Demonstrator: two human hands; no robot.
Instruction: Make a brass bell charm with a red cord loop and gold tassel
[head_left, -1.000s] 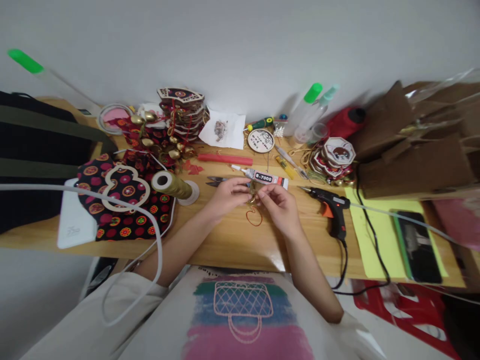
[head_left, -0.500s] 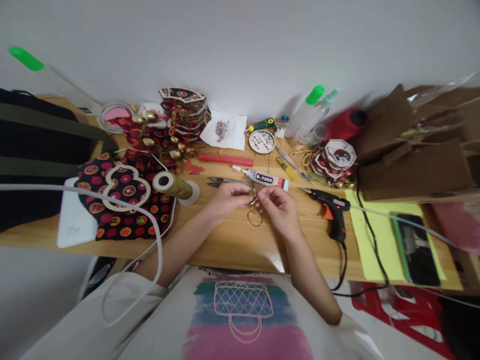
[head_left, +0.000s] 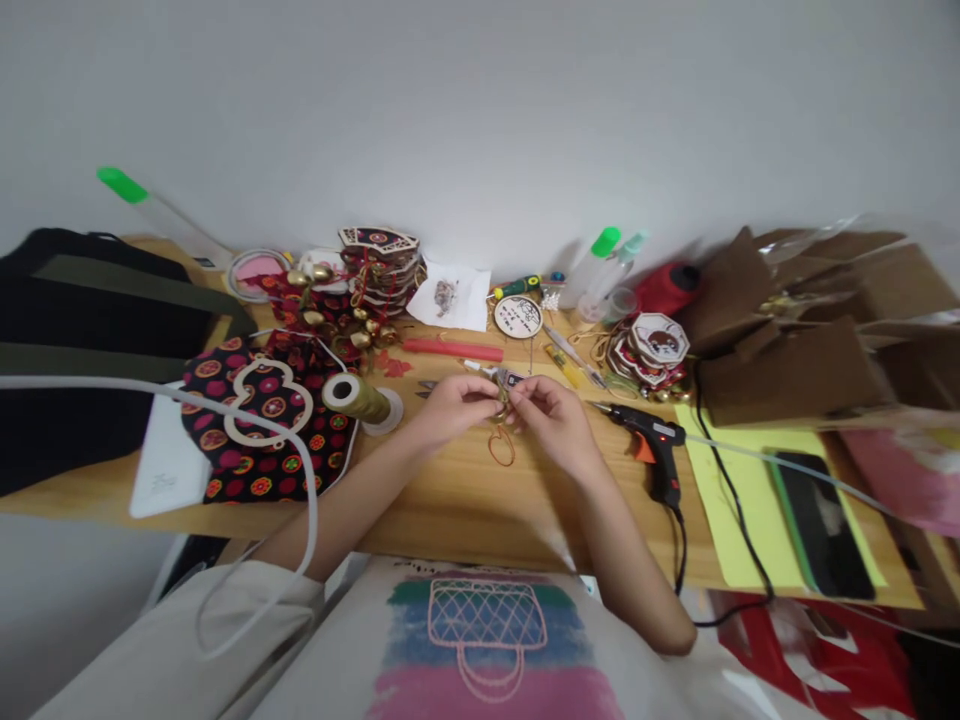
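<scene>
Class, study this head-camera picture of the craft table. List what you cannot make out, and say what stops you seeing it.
All in the head view:
1. small piece pinched between left hand and right hand: fingertips cover it; only a red cord loop shows below.
2. glue tube: mostly behind the hands, label unreadable.
3. bits on the white paper: too small to name.
4. phone screen: blurred.

Both bare forearms reach forward and converge. The left grip (head_left: 450, 405) and the right grip (head_left: 553, 420) meet fingertip to fingertip, fingers curled and pinched closed, palms turned inward.
</scene>
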